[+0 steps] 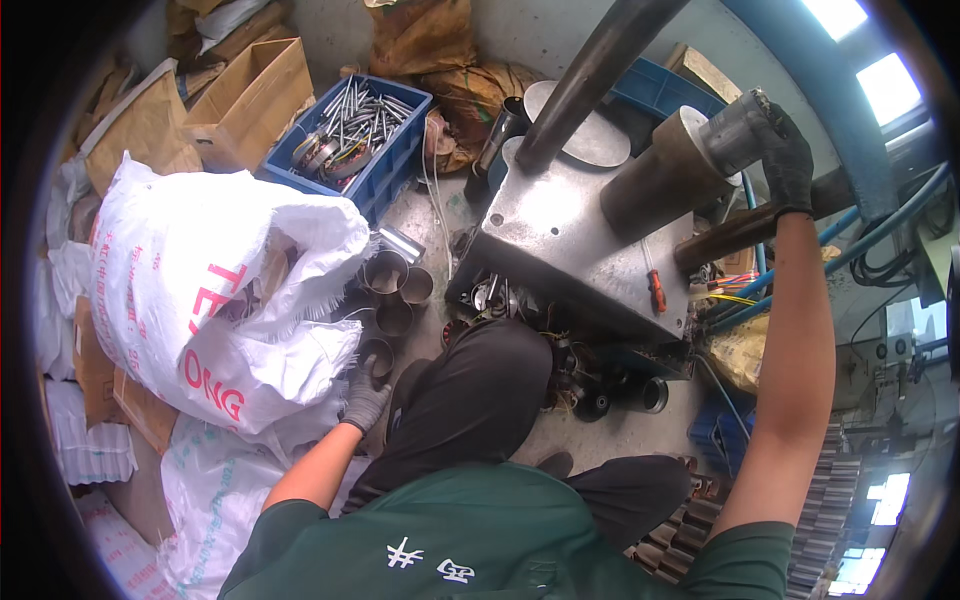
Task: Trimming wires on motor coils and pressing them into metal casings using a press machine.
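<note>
My right hand point(787, 160), in a dark glove, reaches up and grips the top end of a grey metal sleeve point(733, 138). That sleeve stands on a thick steel cylinder point(655, 190), which rises from a heavy steel plate point(545, 240). Low beside my knee, my left hand point(366, 400) wears a grey glove, its fingers closed on the rim of a short metal tube point(378, 356). Several similar open tubes point(394, 318) stand on the floor just beyond it. A screwdriver point(655, 288) with an orange-red handle lies on the plate.
A bulky white woven sack point(200, 260) fills the left side. Behind it are a wooden box point(255, 95) and a blue crate point(400, 150) of metal rods. A dark steel column point(590, 80) slants above the plate. Blue hoses point(880, 245) run at right, above stacked metal parts point(825, 500).
</note>
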The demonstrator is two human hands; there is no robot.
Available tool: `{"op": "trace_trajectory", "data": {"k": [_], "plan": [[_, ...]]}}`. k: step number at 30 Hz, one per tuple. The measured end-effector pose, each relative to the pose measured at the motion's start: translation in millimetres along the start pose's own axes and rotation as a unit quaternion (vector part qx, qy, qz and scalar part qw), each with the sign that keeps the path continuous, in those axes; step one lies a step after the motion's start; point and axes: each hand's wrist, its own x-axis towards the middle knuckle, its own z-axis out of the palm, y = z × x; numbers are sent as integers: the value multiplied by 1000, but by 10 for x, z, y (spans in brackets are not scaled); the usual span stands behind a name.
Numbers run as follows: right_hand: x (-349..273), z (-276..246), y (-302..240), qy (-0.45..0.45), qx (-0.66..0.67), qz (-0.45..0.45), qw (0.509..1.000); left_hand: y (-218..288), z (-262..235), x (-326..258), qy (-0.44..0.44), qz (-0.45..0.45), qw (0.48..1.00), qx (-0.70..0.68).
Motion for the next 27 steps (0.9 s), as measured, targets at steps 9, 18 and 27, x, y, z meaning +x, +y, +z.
{"op": "trace_trajectory", "data": {"k": [9,18,27], "plan": [[-18,-46,-73,-46,-31,-24,998,-80,54,-74,-22,-29,999,-9],[403,26,1281,-51,-386,-251,886,156,-25,-118,4,37,999,-7],[-1672,-655,275,-122,158,8,980,-307,13,-238,-10,-17,992,127]]}}
